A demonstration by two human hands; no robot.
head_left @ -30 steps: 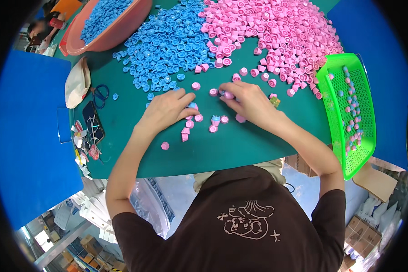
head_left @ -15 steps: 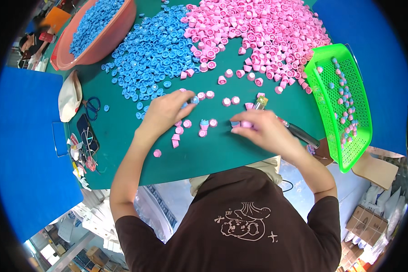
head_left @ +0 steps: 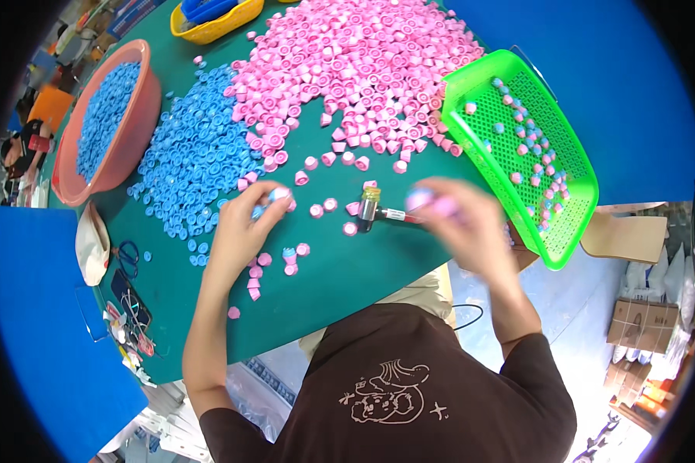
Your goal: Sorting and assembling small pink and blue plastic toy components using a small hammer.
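My left hand [head_left: 243,220] is closed over the table, pinching a small blue and pink piece [head_left: 280,195] between thumb and fingers. To the right, my right hand [head_left: 471,224] is smeared by motion but grips pink and blue pieces [head_left: 439,204] at its fingertips. Between the hands lies a small hammer [head_left: 368,208] with a metal head and a yellow end; its handle runs toward my right hand. A blue cap sits on a pink cup [head_left: 289,255] near my left forearm, beside loose pink cups [head_left: 255,272]. Other single pink cups [head_left: 316,210] lie around the hammer.
A heap of blue caps [head_left: 189,147] and a bigger heap of pink cups [head_left: 371,62] cover the far table. At right stands a green basket [head_left: 583,216] holding several pink-and-blue pieces. An orange basin [head_left: 150,96] of blue caps, scissors [head_left: 126,255] and a phone [head_left: 131,297] are left.
The view has turned. My right hand has moved right, away from the hammer head and toward the green basket, with its pieces. My left hand still pinches small parts.
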